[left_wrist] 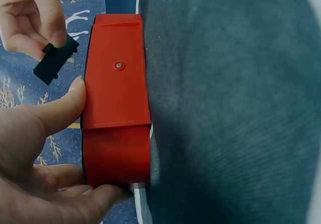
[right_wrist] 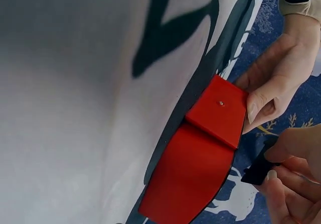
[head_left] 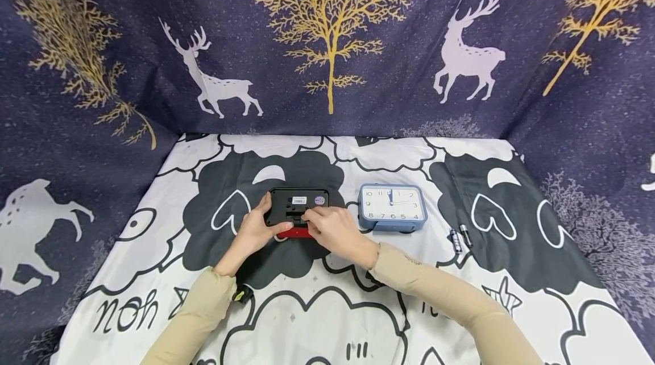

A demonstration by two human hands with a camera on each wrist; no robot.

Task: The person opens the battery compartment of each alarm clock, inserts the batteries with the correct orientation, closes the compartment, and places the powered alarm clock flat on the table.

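A red clock [head_left: 297,232] lies with its black back panel [head_left: 280,206] facing up on the cloth. At its left end my left hand [head_left: 256,225] grips the case, thumb along the near edge of the back. My right hand [head_left: 332,229] pinches a small black battery cover [left_wrist: 54,61] between thumb and fingers. In the right wrist view that cover [right_wrist: 261,162] is held tilted, close over the back of the clock. The clock's face is hidden underneath.
To the right stands a blue clock [head_left: 392,206] with its white dial showing. Two batteries [head_left: 455,241] lie beyond it on the patterned cloth [head_left: 317,325]. A dark printed curtain [head_left: 215,7] hangs behind.
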